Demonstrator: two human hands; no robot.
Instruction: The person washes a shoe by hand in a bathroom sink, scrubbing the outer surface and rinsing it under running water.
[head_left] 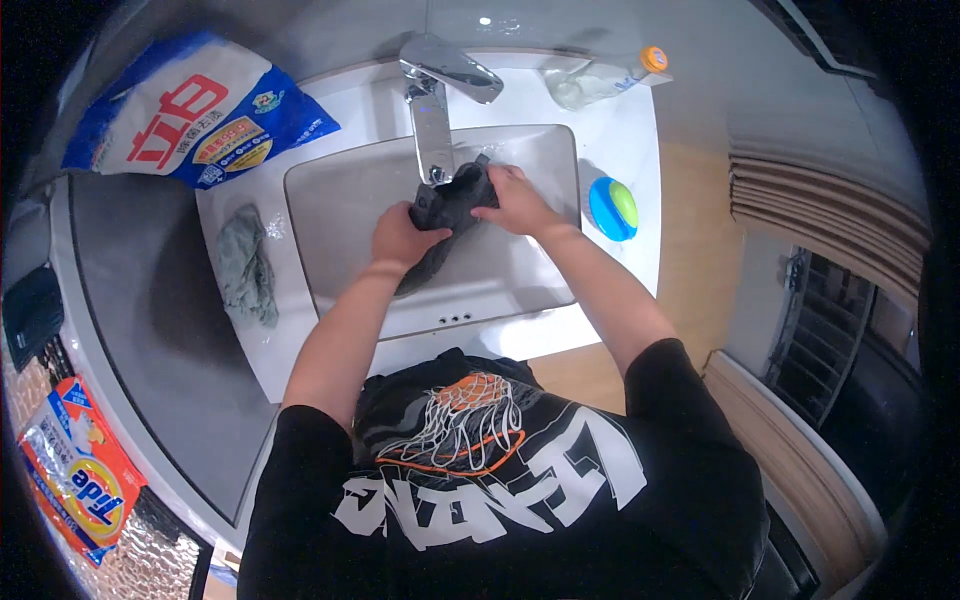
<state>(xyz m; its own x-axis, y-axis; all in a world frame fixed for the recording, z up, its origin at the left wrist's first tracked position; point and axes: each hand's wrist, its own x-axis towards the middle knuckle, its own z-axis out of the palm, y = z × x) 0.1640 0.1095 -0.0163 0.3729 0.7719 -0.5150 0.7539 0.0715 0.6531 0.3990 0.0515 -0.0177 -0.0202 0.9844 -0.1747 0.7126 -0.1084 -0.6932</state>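
Note:
A dark grey piece of wet-looking cloth (pixel 452 212) is stretched between my two hands over the sink basin (pixel 345 215), right below the chrome faucet (pixel 432 130). My left hand (pixel 403 240) grips its left side, thumb lying on top. The upper right part of the cloth is in my right hand (pixel 518 200), its thumb pressed against the fabric. The lower end hangs down toward the basin floor. Whether water runs from the spout I cannot make out. What kind of garment the cloth is does not show.
A crumpled grey-green cloth (pixel 246 265) lies on the counter left of the basin. Behind it leans a blue and white detergent bag (pixel 215 110). A blue-green brush (pixel 612 209) sits at the right; a clear bottle with orange cap (pixel 605 80) lies behind. An orange detergent bag (pixel 80 470) is lower left.

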